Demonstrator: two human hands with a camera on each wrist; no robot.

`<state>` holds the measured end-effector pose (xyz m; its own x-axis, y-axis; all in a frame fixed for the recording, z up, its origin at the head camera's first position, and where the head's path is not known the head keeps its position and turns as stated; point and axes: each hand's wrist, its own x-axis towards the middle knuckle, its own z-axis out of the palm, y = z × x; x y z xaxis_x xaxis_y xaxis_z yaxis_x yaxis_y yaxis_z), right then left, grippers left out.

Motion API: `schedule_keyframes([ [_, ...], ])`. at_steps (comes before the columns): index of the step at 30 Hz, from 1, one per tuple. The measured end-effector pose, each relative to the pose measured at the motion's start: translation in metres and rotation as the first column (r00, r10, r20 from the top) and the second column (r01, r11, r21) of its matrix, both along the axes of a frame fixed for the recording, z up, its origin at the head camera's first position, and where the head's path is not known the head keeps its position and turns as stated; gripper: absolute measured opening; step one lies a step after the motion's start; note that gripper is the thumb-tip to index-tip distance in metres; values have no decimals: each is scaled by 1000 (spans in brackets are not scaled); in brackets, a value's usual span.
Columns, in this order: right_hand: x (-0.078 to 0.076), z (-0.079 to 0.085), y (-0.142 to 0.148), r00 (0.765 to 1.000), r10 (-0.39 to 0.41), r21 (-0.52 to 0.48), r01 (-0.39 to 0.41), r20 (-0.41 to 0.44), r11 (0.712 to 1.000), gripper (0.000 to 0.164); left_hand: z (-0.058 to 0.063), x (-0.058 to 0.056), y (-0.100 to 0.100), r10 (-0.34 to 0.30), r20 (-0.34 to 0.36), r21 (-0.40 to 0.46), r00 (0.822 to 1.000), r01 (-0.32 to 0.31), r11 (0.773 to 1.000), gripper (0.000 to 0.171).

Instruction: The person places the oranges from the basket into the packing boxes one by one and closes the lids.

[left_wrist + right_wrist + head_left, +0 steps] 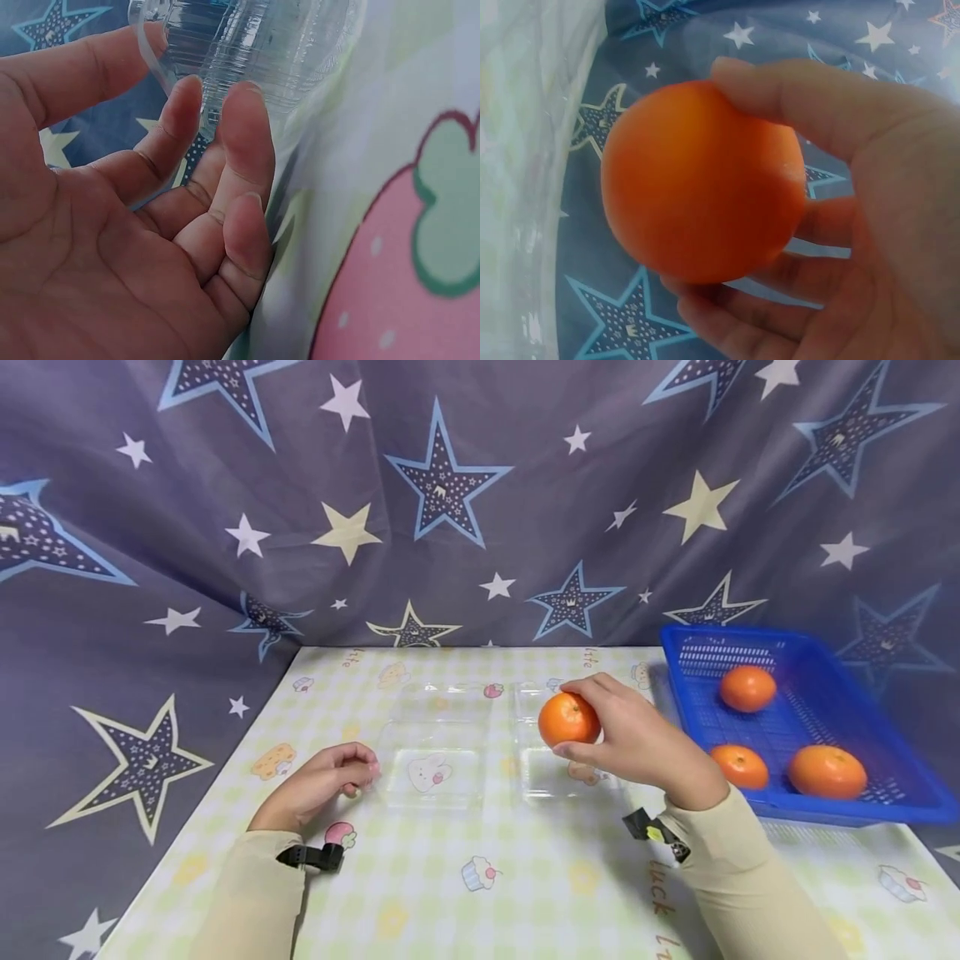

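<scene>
My right hand [626, 731] grips a tangerine [569, 721] between thumb and fingers, above the right clear plastic container [536, 783]. In the right wrist view the same tangerine [701, 184] is held off the table, thumb on one side and fingers around the other. My left hand [322, 781] is at the left edge of another clear plastic container [427, 797], its fingers loosely bent. In the left wrist view, fingertips [247, 124] lie close to or against that container's ribbed wall [247, 45]; firm contact cannot be made out. I see no fruit in the left container.
A blue plastic basket [885, 710] stands at the right with a tangerine [747, 688] at its back and two more, a tangerine [738, 767] and a tangerine [827, 772], near its front. A patterned cloth [420, 893] covers the table. A starry curtain [285, 585] hangs behind.
</scene>
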<state>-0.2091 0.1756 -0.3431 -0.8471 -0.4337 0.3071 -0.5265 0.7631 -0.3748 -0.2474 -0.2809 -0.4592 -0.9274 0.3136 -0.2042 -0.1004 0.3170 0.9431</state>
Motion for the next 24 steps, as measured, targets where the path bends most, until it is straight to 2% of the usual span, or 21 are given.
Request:
schedule_keyframes([
  [5,-3,-5,-9,999,13,18,-14,40,1000,75,-5,-1,5,-2,8,-8,1000,2,1000,28],
  [11,-10,-9,-33,998,62,28,-63,27,998,74,-7,3,2,9,-16,-25,1000,-9,1000,32],
  [18,-19,-1,-58,992,114,24,-115,49,993,72,-3,4,0,4,-29,-42,1000,-5,999,35],
  [24,-28,4,-74,991,120,29,-122,67,992,72,0,3,-1,11,-37,-38,999,-12,999,36],
])
